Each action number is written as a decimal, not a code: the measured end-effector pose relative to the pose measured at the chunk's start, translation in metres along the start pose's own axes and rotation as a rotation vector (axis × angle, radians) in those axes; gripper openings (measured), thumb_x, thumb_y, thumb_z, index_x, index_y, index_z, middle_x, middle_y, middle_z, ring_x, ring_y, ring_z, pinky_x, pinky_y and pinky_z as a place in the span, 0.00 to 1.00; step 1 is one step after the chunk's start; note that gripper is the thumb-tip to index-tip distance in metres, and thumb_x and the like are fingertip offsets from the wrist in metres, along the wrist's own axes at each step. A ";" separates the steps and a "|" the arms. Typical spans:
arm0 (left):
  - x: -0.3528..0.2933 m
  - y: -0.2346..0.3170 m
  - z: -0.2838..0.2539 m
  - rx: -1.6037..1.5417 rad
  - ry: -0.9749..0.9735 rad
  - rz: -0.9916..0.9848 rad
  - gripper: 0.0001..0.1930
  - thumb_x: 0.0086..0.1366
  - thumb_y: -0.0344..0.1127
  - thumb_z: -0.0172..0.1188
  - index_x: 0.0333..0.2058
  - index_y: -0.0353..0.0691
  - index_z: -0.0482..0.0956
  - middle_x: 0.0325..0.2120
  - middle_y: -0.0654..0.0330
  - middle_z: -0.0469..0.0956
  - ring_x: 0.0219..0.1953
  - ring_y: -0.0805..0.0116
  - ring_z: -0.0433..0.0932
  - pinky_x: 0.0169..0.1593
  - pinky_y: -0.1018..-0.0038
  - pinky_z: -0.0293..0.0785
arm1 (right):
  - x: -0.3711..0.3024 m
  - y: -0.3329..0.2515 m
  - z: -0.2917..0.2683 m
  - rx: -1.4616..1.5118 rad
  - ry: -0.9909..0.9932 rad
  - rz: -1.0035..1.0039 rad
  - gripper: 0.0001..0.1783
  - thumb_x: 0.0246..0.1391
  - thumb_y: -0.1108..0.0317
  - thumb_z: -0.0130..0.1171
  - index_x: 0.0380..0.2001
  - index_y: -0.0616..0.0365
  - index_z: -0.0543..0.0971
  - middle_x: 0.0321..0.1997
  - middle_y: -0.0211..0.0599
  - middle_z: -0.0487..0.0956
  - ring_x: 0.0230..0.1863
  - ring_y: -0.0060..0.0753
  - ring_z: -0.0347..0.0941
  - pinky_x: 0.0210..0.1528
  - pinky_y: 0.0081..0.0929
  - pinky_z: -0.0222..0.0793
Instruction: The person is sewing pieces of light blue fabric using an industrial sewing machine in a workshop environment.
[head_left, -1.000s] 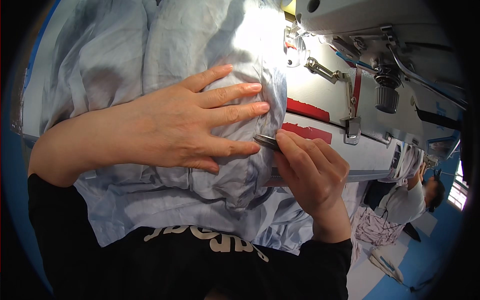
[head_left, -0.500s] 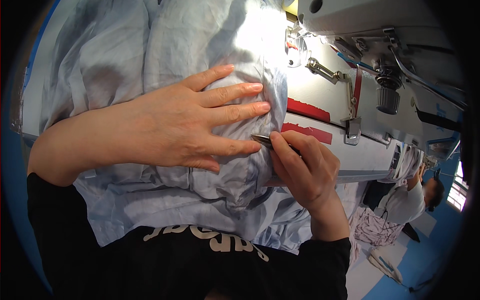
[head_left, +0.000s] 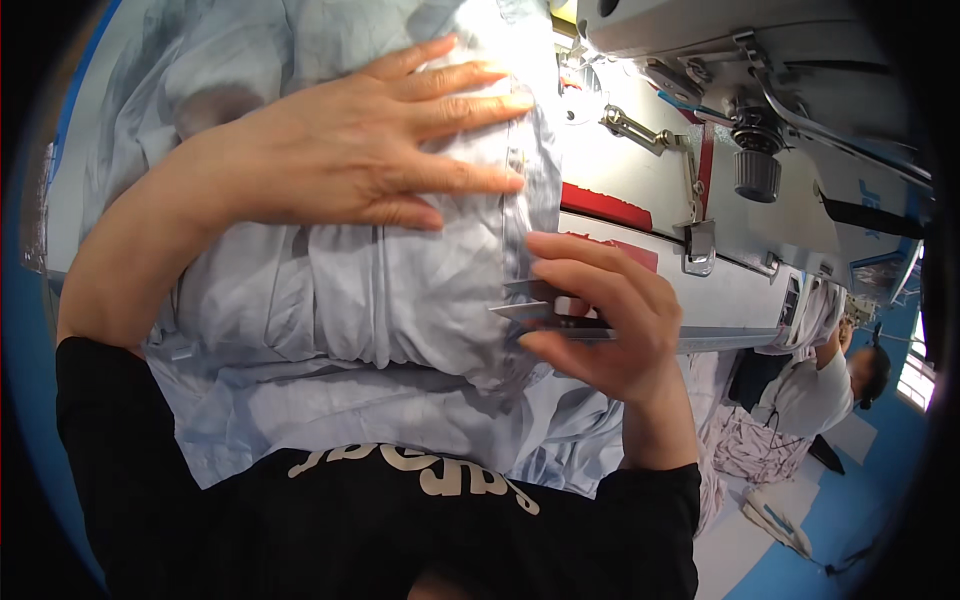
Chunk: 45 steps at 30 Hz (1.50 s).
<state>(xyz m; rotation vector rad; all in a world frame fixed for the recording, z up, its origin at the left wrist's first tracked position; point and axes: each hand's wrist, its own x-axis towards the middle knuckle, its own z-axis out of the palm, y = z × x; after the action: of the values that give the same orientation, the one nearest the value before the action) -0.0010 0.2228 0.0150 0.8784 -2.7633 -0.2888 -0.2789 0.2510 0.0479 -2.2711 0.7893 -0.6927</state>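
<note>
Pale grey-blue fabric [head_left: 430,290] lies gathered in folds beneath both hands. My left hand [head_left: 340,150] rests flat on it with fingers spread, their tips near a stitched seam along the fabric's right edge. In my right hand [head_left: 625,310] is a pair of thread snips [head_left: 535,312], its two blades apart and pointing left over the seam. The snips' handle is partly hidden by the fingers. Just right of the fabric's far edge is the sewing machine's lit needle area [head_left: 585,95].
The sewing machine [head_left: 730,60] overhangs the far right, with a metal guide arm [head_left: 645,130] and a grey knob [head_left: 757,175]. Red tape strips [head_left: 605,205] mark its bed. Another person [head_left: 815,390] works at the right, near pinkish cloth [head_left: 755,445].
My left hand has slid away from me with the fabric. The snips' blades have spread apart, and my right hand's fingers have loosened around them.
</note>
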 end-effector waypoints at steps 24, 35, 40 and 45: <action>0.005 0.027 0.001 -0.225 -0.076 0.088 0.35 0.52 0.53 0.66 0.60 0.60 0.68 0.67 0.55 0.56 0.69 0.50 0.54 0.68 0.45 0.50 | 0.002 0.007 -0.017 -0.390 -0.062 -0.017 0.24 0.38 0.76 0.70 0.44 0.58 0.80 0.40 0.37 0.81 0.35 0.35 0.78 0.34 0.27 0.75; 0.005 0.028 0.003 -0.196 -0.074 0.096 0.32 0.53 0.54 0.65 0.59 0.65 0.69 0.67 0.55 0.56 0.69 0.50 0.53 0.68 0.44 0.49 | 0.001 0.010 -0.012 -0.524 -0.036 -0.103 0.23 0.37 0.77 0.69 0.43 0.58 0.81 0.38 0.35 0.83 0.32 0.33 0.78 0.34 0.26 0.74; 0.005 0.028 0.003 -0.199 -0.075 0.095 0.32 0.54 0.54 0.65 0.59 0.64 0.69 0.67 0.55 0.56 0.69 0.50 0.53 0.68 0.44 0.49 | 0.002 0.012 -0.012 -0.528 -0.044 -0.144 0.23 0.38 0.77 0.69 0.43 0.58 0.81 0.36 0.34 0.83 0.31 0.32 0.78 0.33 0.24 0.74; 0.004 0.028 0.003 -0.200 -0.079 0.092 0.32 0.54 0.53 0.65 0.59 0.63 0.69 0.67 0.55 0.56 0.69 0.50 0.54 0.68 0.44 0.49 | 0.002 0.013 -0.011 -0.533 -0.057 -0.159 0.23 0.38 0.76 0.69 0.43 0.57 0.81 0.37 0.32 0.81 0.31 0.32 0.78 0.32 0.25 0.74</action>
<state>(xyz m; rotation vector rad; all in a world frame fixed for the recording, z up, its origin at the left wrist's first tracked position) -0.0201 0.2431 0.0197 0.7023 -2.7744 -0.5836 -0.2893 0.2368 0.0466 -2.8453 0.8474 -0.5257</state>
